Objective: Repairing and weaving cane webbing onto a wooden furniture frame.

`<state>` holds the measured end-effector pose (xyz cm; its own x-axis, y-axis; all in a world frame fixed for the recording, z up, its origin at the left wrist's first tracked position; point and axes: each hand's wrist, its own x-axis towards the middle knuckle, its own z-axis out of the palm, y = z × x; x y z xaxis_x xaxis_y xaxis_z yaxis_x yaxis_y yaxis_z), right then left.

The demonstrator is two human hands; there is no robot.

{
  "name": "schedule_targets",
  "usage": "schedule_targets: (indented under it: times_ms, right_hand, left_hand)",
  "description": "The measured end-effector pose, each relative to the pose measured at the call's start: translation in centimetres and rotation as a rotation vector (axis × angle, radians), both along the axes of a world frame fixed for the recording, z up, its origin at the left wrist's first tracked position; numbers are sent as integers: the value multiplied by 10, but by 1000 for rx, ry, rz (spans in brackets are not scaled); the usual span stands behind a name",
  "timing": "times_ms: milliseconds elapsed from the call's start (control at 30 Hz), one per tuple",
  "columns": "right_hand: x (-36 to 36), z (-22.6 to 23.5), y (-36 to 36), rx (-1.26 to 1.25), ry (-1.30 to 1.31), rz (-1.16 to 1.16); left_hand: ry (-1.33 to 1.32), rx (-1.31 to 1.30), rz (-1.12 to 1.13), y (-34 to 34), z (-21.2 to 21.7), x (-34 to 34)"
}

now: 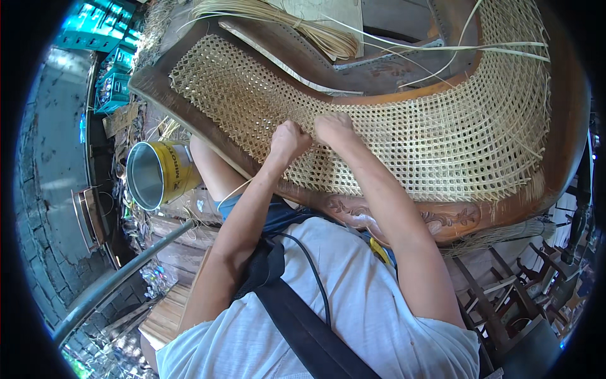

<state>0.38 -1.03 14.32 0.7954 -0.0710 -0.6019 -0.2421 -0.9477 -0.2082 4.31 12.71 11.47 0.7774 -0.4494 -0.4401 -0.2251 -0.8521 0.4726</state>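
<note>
Woven cane webbing [410, 142] with small open holes fills the curved wooden frame [372, 211] of a chair or bench in front of me. Over the middle of the webbing, my left hand [291, 140] is closed, its knuckles up. Close to its right, my right hand [333, 129] is closed too, with its fingers bent down at the weave. Whatever the fingers pinch is hidden beneath them. A thin cane strand [235, 191] curves out beside my left forearm. Longer loose strands [467, 48] lie across the frame's far right part.
A bundle of cane strands [315, 31] rests at the far side. A yellow and silver bucket [163, 174] stands to the left, near a metal pipe [126, 278]. Teal crates [113, 88] sit at the far left, and wooden chair parts [511, 290] are piled at lower right.
</note>
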Motion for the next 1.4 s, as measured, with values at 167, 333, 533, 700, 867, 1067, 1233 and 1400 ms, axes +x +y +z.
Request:
schedule_targets:
  times_ms: [167,333,533,700,867,1067,1233,1400]
  right_hand:
    - [-4,-4,-2,-18,-40,15]
    - [-1,8,-4,-14,-72,73]
    - [0,7,-12,10,110,0]
    - [-5,-12,-7,-24,77,-111]
    - [-19,6,-43,-190,-86,-106]
    - [-19,58,-88,-166,-171,-187]
    - [-22,65,-83,9,-106,-303]
    - [-22,32,-59,107,106,-234]
  left_hand:
    - [22,5,-1,-3,4,-1]
    - [-53,-19,-17,3,-10,-3]
    - [-16,140,-60,-8,8,-13]
    - [-31,125,-127,-8,15,-18]
    - [-116,118,-145,-1,20,-32]
    - [-178,100,-389,-34,17,-1]
    - [568,-555,109,-42,-5,11]
    - [242,-235,47,-23,-8,4]
